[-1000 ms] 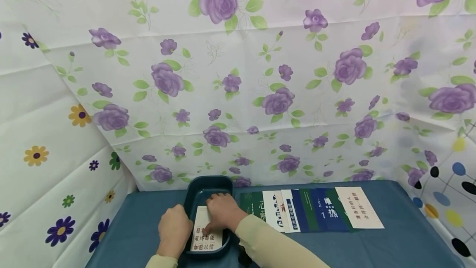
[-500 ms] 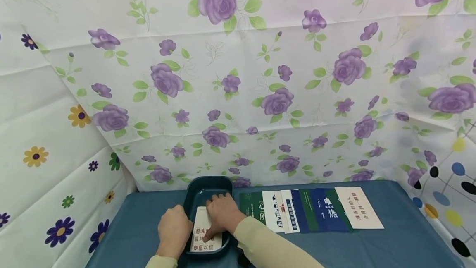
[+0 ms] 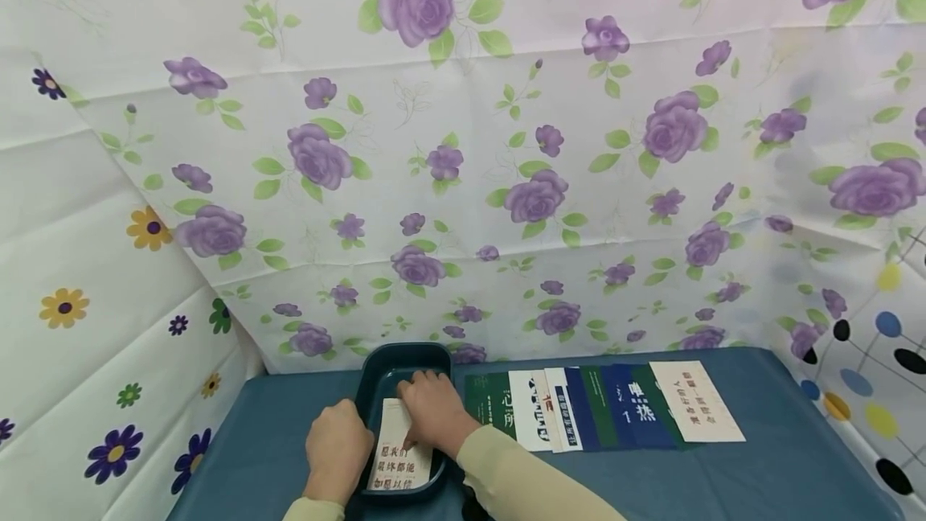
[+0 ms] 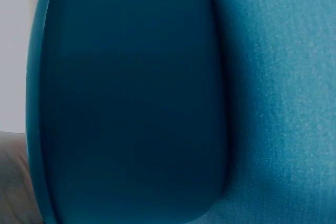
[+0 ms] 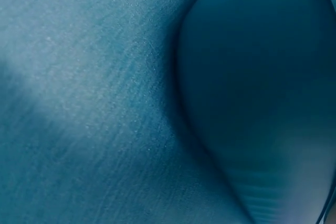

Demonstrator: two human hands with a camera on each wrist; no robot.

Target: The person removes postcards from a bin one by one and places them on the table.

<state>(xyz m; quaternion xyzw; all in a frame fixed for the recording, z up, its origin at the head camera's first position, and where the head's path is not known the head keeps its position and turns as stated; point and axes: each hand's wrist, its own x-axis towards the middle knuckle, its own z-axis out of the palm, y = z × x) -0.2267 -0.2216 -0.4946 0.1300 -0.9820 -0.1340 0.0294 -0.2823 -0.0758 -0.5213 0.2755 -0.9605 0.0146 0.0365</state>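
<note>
A dark teal tray (image 3: 372,368) with rounded corners stands on the blue-covered table, and a cream card (image 3: 394,424) printed with dark red Chinese characters lies in it. My left hand (image 3: 338,441) grips the tray's left rim; its fingertips are hidden. My right hand (image 3: 436,408) reaches over the right rim, thumb on the card and bent fingers around its upper right side, covering the card's right edge. In the left wrist view the tray's outer wall (image 4: 131,98) fills most of the picture. The right wrist view shows the tray's wall (image 5: 252,77) beside the cloth.
Right of the tray lies an overlapping row of cards: a green card (image 3: 488,392), white and blue ones, and a cream card (image 3: 698,400) at the far end. A floral sheet (image 3: 463,183) hangs behind the table (image 3: 615,481). Something black (image 3: 473,505) shows under my right sleeve.
My right thumb has drawn back up and right across the card, uncovering more characters. The card has shifted slightly, its lowest line now nearer the front rim. My left hand has stayed put.
</note>
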